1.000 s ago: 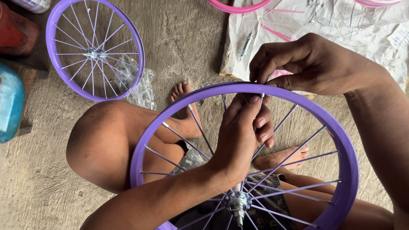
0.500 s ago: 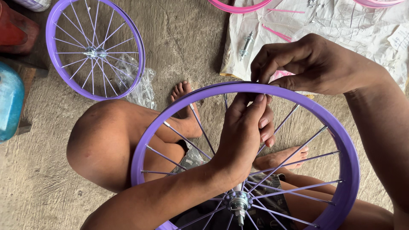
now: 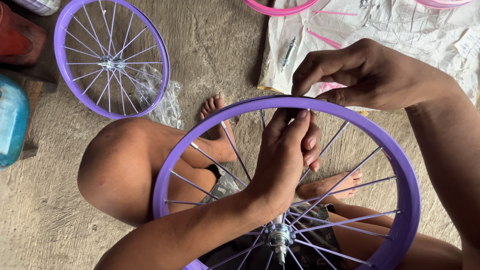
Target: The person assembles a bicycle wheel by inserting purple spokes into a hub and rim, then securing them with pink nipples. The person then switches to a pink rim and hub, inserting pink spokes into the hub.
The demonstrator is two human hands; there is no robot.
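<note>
Two bare hands at work on large purple metal spoked wheel rim (image 3: 406,175), held across lap above crossed bare legs. Left hand (image 3: 285,155) inside rim, reaching up from near silver hub (image 3: 278,236), fingertips pressed to inner face of rim at top; fingers bunched, probably pinching a spoke end, though spoke itself hidden behind fingers. Right hand (image 3: 365,75) just outside rim at same top spot, thumb and forefinger pinched together against outer face of rim; what sits between them too small to tell. Thin purple spokes (image 3: 345,180) fanning from hub to rim, several loosely angled.

Beyond rim, up and to left: second, smaller purple spoked wheel (image 3: 161,60) lying flat on grey concrete floor (image 3: 220,45), crumpled clear plastic wrap (image 3: 167,102) just beside it, nearer rim. Straight beyond rim: white printed sack sheet (image 3: 400,25) spread on floor, silver axle part (image 3: 288,54) and loose pink spokes (image 3: 322,37) on it, pink rim edge (image 3: 280,7) at far border. Far left of rim: blue plastic container (image 3: 12,120), red object (image 3: 20,37) behind it.
</note>
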